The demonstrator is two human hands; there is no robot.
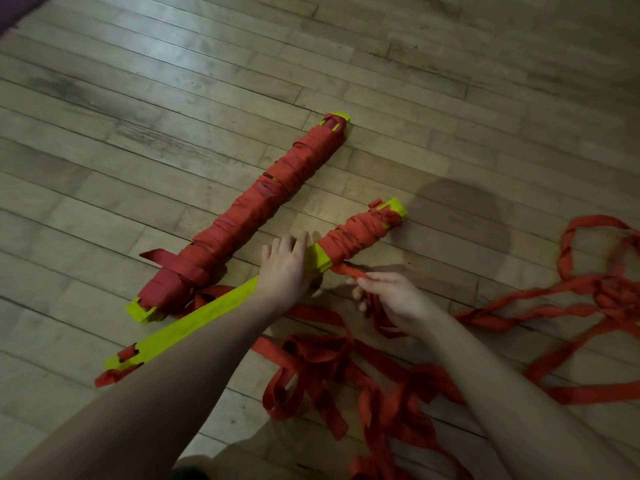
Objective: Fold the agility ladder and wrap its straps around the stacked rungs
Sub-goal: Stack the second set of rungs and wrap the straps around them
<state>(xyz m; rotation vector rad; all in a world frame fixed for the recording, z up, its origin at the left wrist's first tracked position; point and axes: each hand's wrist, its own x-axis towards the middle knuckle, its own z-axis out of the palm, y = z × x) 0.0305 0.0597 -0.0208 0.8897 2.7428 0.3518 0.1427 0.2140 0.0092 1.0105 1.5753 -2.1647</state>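
Note:
Two stacks of yellow rungs lie on the wooden floor. The far stack is wound almost end to end in red strap. On the near stack, red strap covers only the upper right end. My left hand presses flat on the near stack's bare yellow middle, fingers straight. My right hand pinches the red strap where it leaves the wrapped part, just below the stack.
Loose red strap lies in a tangled pile on the floor under my forearms and trails off to the right. Bare wooden floor stretches beyond the far stack.

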